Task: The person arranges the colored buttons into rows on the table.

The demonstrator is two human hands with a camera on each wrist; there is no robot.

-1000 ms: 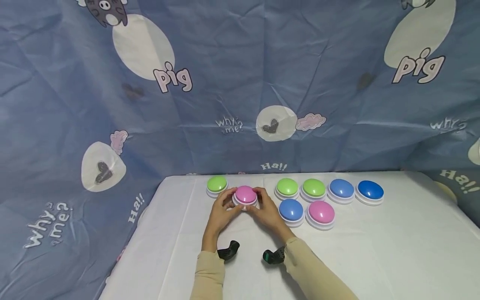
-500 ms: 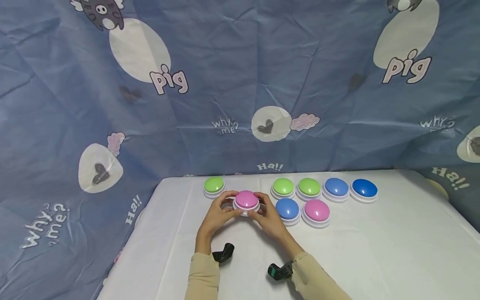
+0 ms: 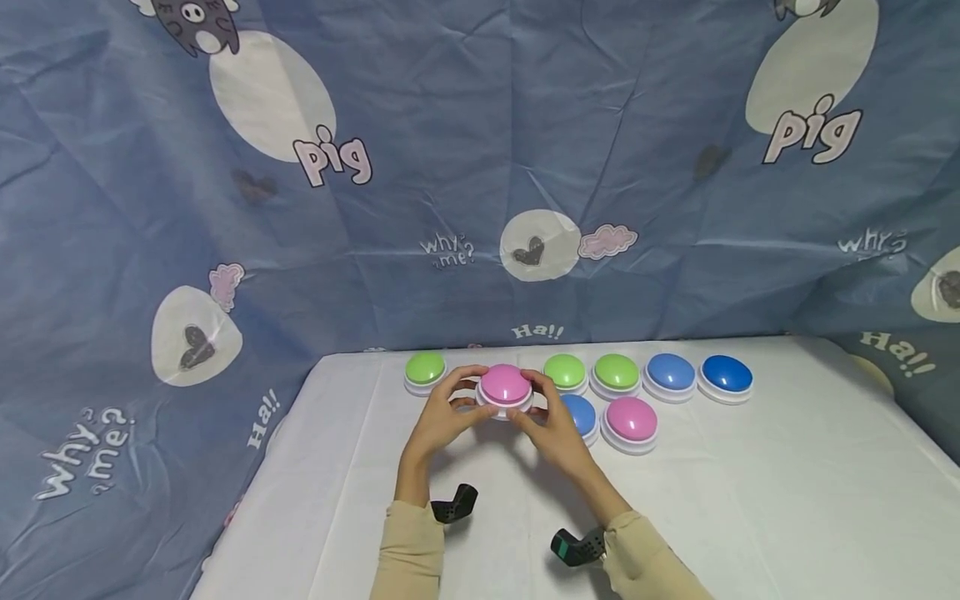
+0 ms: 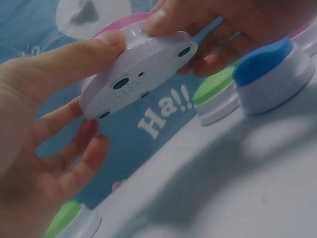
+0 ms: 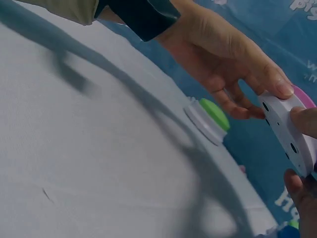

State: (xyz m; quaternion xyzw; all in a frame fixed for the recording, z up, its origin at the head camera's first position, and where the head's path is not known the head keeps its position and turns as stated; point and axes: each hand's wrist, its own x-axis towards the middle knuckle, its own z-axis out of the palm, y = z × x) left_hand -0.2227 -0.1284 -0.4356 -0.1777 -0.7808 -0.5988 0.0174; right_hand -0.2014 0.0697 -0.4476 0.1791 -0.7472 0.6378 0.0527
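Observation:
Both my hands hold a pink-domed push button [image 3: 505, 385] with a white base, raised above the white table. My left hand [image 3: 442, 417] grips its left side, thumb on the near rim and fingers behind. From the right, my right hand [image 3: 555, 429] pinches the same button with thumb and fingers. In the left wrist view the underside of the button [image 4: 141, 74] shows, with dark round feet and small speaker holes. The right wrist view catches the button's base [image 5: 287, 129] tilted, with the left hand [image 5: 223, 54] across from the right thumb [image 5: 304, 121].
One green button [image 3: 425, 368] stands at the back left. Right of the hands, a back row has green [image 3: 564, 372], green [image 3: 617, 372], light-blue [image 3: 671, 373] and dark-blue buttons [image 3: 726, 376]. Before it sit a partly hidden blue button [image 3: 581, 412] and another pink button [image 3: 631, 419]. A patterned blue cloth [image 3: 420, 308] hangs behind.
Both hands have lifted the pink button off the table and brought it slightly rightward, so the right hand now overlaps the front blue button. The head view has shifted slightly.

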